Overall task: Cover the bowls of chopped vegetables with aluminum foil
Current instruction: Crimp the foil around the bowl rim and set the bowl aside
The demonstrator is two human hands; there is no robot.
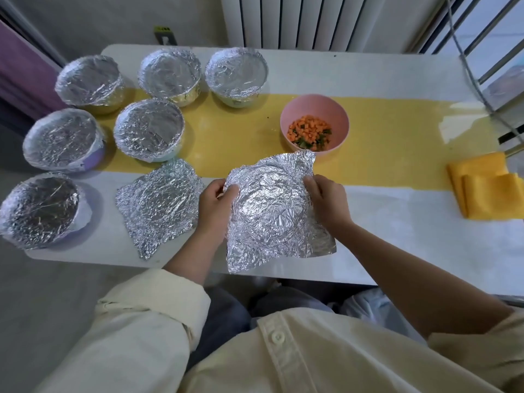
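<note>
A pink bowl [314, 109] of chopped carrot and green vegetables stands uncovered on the yellow strip, right of centre. I hold a crumpled sheet of aluminum foil [272, 214] just in front of it, above the table's near edge. My left hand [217, 202] pinches its left side and my right hand [326, 201] grips its right side. A second loose foil sheet [158, 207] lies flat on the table to the left. Several bowls on the left are wrapped in foil, such as one near the middle [149, 129] and one at the front left [39, 209].
The white table [397, 222] has a yellow strip [241, 137] across its middle. Folded yellow cloths [487, 188] lie at the right edge. A radiator [312, 21] and a metal rack [482, 38] stand behind the table.
</note>
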